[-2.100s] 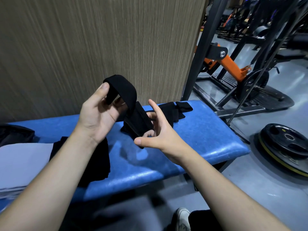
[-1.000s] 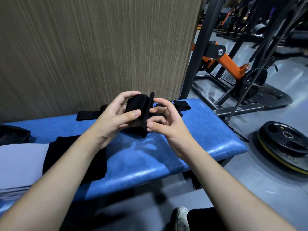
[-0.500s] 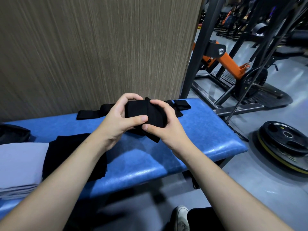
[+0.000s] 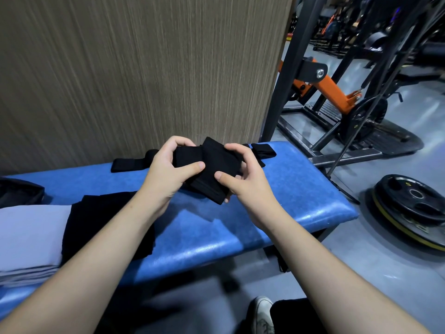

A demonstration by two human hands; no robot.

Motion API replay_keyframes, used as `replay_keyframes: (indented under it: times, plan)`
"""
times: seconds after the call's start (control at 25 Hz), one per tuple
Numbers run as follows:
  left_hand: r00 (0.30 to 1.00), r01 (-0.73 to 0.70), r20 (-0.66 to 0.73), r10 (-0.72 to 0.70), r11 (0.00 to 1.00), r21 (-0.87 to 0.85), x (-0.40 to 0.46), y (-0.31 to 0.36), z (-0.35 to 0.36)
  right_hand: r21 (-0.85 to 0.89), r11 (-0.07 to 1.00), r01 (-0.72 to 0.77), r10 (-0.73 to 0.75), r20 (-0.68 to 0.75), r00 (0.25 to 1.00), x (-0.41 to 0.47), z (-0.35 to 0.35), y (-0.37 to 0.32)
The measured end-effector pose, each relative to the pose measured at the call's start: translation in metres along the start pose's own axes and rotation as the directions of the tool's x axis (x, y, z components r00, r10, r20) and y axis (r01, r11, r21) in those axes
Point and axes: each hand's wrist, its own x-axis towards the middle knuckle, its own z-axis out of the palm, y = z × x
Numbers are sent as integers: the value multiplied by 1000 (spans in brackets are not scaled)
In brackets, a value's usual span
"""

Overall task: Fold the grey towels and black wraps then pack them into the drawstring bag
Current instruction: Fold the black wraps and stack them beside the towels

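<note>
Lowered from chest height, the black wrap [image 4: 212, 169] now sits bundled above the bench [image 4: 301, 189], left hand [image 4: 166, 172] and right hand [image 4: 245, 182] both gripping it. Grey towels [image 4: 29, 235] lie folded at eight o'clock; another wrap [image 4: 130, 164] at eleven awaits folding, packing undone.

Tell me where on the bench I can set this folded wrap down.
Bare pad lies below the hands, between the black cloth and the bench right end. The left end is crowded with grey towels; the back edge holds loose wraps. Both hands, left and right, grip the wrap.
</note>
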Motion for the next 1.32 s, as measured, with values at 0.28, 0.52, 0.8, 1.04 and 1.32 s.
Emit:
replay_keyframes:
  times: [0.28,0.52,0.8,1.04,1.32]
  plan:
    - [999,22,-45,-14,981,191,-1,-7,9,-291,944,154,-172,-36,984,1,1,5]
    - [995,88,-53,-83,992,88,-5,-9,17,-392,884,254,-263,32,964,-3,6,-1]
    - [994,90,54,-94,994,59,-9,-6,22,-336,928,159,-171,-6,985,-2,3,1]
    - [992,30,117,-40,996,88,-13,-6,24,-314,943,107,-95,53,994,3,-3,9]
    - [994,-59,107,35,972,229,-8,-8,12,-449,890,76,-63,43,997,8,-25,7]
